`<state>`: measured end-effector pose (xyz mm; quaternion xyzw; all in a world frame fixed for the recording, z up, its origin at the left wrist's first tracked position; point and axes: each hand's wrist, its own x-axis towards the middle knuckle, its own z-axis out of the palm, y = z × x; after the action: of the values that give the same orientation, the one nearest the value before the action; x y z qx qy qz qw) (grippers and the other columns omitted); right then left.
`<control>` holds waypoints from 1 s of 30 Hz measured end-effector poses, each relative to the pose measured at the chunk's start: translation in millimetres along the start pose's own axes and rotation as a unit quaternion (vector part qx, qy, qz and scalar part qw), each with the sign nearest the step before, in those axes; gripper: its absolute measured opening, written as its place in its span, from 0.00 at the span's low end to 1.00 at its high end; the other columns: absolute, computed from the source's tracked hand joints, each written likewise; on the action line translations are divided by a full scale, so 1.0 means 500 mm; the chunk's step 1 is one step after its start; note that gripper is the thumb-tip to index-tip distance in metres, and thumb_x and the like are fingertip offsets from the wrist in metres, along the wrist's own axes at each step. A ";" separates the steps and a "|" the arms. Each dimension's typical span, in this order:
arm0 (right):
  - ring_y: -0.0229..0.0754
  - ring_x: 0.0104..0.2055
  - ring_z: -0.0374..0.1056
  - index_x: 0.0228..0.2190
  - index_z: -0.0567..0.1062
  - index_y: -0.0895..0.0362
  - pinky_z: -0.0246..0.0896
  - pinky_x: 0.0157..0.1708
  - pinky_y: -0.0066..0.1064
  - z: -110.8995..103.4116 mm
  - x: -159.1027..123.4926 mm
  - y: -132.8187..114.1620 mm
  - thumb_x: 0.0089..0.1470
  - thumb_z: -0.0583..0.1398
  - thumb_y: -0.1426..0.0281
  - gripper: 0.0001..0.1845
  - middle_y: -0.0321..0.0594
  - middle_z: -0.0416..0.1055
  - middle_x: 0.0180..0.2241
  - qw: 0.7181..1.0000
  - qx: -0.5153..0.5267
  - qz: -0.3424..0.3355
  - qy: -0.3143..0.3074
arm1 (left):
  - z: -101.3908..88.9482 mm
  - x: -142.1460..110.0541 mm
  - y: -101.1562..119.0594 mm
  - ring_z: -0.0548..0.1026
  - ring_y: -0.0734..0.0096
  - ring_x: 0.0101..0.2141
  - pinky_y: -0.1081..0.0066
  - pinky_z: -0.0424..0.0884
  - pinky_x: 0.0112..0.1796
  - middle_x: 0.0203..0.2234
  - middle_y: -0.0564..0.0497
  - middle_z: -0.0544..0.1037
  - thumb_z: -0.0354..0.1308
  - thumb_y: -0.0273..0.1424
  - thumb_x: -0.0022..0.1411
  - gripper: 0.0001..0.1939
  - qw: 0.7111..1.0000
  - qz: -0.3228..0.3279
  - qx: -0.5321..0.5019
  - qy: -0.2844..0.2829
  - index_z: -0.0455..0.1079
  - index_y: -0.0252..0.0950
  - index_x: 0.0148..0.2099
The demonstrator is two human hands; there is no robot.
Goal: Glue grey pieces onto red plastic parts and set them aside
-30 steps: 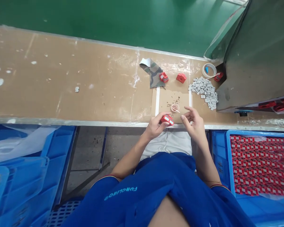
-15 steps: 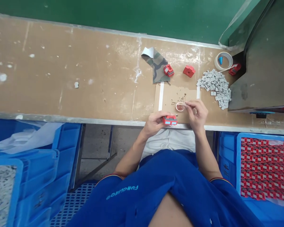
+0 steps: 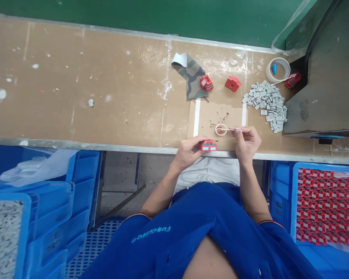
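Note:
At the table's front edge, my left hand (image 3: pixel 188 152) is closed around a small red toy car body (image 3: pixel 208 145) with pale blue windows. My right hand (image 3: pixel 248 144) pinches a thin pale stick (image 3: pixel 232 129) that looks like a cotton swab. The stick's far end lies at a small round dish (image 3: pixel 220 130) with a white rim and a reddish inside. This dish rests on a cardboard sheet (image 3: pixel 206 116) taped down with white strips. Small dark specks lie behind the dish, and a tiny shiny bit sits just in front of it.
Farther back are a camouflage cloth (image 3: pixel 195 79), a red toy part on it (image 3: pixel 206 83) and another red part (image 3: pixel 232 83). A heap of grey pieces (image 3: pixel 267 102), a tape roll (image 3: pixel 278 69) and a metal machine (image 3: pixel 328 85) stand right. Blue crates (image 3: pixel 293 201) flank the table.
My right hand has drawn back to the right and slightly down, so more of the stick shows beside the dish. The left hand keeps its hold on the toy car body. The view has shifted slightly.

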<state>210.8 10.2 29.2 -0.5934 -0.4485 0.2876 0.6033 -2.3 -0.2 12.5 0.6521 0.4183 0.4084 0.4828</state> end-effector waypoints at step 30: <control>0.44 0.37 0.84 0.35 0.78 0.51 0.80 0.36 0.32 -0.010 -0.053 -0.070 0.62 0.68 0.70 0.04 0.38 0.85 0.35 0.954 -0.136 -0.223 -0.148 | 0.006 0.011 0.013 0.85 0.65 0.44 0.69 0.80 0.45 0.45 0.43 0.87 0.64 0.27 0.67 0.11 0.994 0.095 0.059 0.008 0.78 0.35 0.52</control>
<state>197.1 -19.8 58.6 -0.5052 -0.6888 0.1665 0.4925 3.2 2.7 19.0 0.7125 0.3818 0.4326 0.3992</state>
